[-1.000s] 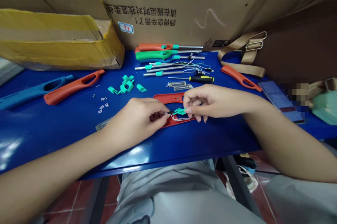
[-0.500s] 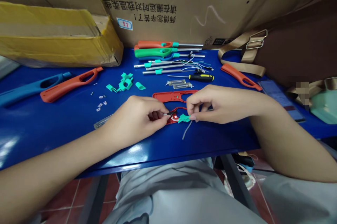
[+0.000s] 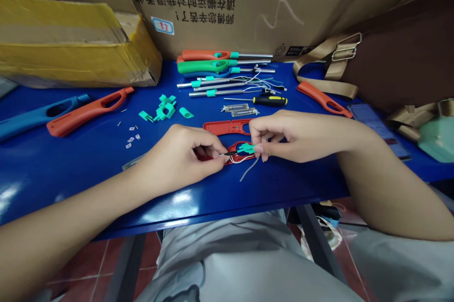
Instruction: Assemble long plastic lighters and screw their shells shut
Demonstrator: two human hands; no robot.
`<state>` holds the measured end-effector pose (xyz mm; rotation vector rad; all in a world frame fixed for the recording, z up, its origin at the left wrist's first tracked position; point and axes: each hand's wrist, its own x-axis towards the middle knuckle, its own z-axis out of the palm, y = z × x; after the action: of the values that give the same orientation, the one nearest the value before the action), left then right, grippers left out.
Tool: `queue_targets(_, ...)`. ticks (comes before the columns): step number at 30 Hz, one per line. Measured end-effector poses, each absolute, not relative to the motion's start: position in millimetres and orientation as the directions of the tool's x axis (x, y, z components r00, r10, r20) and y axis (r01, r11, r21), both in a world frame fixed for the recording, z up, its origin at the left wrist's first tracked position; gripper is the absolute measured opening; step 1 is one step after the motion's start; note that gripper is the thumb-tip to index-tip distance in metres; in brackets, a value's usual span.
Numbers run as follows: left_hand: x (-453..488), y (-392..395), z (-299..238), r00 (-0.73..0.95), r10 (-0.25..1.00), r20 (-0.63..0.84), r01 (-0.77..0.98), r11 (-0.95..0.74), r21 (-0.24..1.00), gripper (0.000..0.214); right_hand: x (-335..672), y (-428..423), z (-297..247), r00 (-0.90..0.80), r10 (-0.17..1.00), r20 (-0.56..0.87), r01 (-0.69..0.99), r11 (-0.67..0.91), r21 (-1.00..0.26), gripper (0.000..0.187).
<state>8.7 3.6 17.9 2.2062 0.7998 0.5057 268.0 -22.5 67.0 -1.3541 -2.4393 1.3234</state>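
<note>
My left hand (image 3: 184, 155) is closed in a pinch on the end of a thin black and white wire (image 3: 234, 158) just above the blue table (image 3: 71, 160). My right hand (image 3: 280, 134) pinches a small teal plastic piece (image 3: 246, 148) that the wire runs to; a loose white wire end (image 3: 248, 169) hangs below it. Both hands hover over a red lighter shell half (image 3: 227, 127) lying flat on the table, with a second red part (image 3: 241, 154) partly hidden under my fingers.
Several loose teal clips (image 3: 161, 110) and small white bits (image 3: 131, 136) lie left of centre. Orange (image 3: 88, 110) and blue (image 3: 35, 115) lighter shells lie at left, finished lighters and metal tubes (image 3: 220, 68) at the back, a yellow-handled screwdriver (image 3: 269, 100), an orange shell (image 3: 322, 99), cardboard boxes (image 3: 213, 4) behind.
The teal piece dipped, then rose a little in my right hand, and the white wire end came loose and hangs down. My left hand kept its pinch. The view tilted slightly.
</note>
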Motion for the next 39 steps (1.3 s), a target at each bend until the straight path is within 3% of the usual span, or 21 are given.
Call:
queue_targets(13,8,4,15,0.733,0.645,0.217,0.383,-0.654,0.652,0.010,263,-20,55,-0.684,0.703,-0.198,0.627,0.427,-0.651,0.007)
queue_targets(39,12,1,14,0.663,0.725,0.188,0.379,-0.541,0.751,0.013,262,-19,50,-0.726,0.673,-0.143,0.588,0.499,-0.636,0.013)
